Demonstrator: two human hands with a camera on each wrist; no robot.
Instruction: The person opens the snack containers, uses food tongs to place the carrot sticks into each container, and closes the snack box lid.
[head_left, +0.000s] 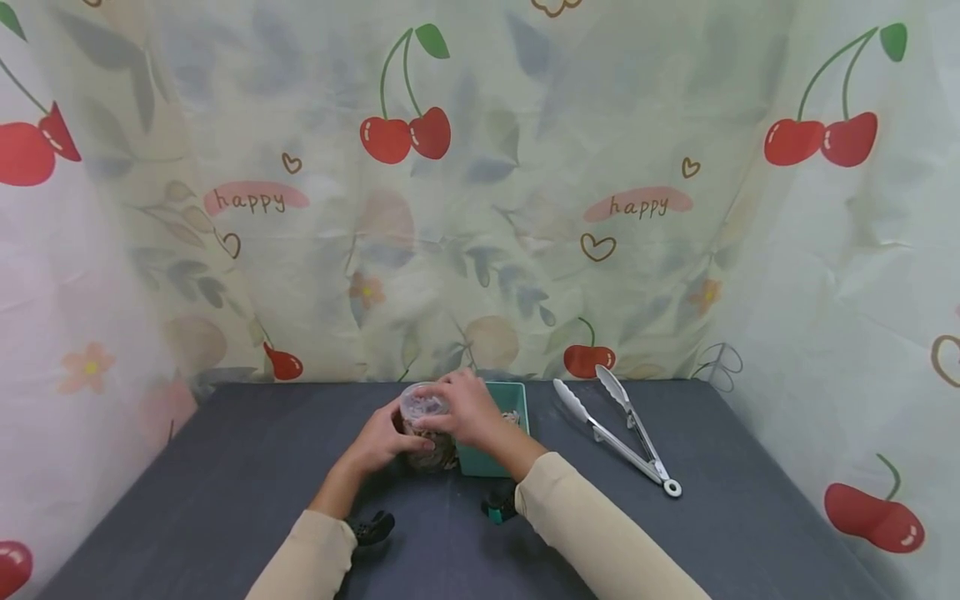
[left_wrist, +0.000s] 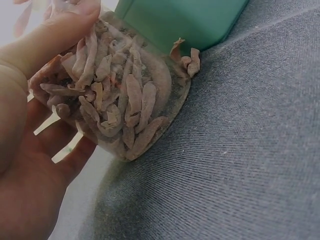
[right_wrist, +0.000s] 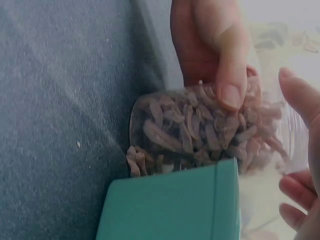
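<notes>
A clear plastic jar of dried, brownish curled strips stands upright on the dark cloth. My left hand grips its side, thumb in front and fingers behind. From above, my right hand holds the jar's clear lid, thumb and fingers spread around its edge; the lid sits at the jar's mouth. Right beside the jar is a teal box, partly hidden by my right hand and forearm, with some strips visible inside.
Metal tongs lie spread apart to the right of the box. A few strips are on the cloth between jar and box. A patterned curtain hangs behind the table and along both sides.
</notes>
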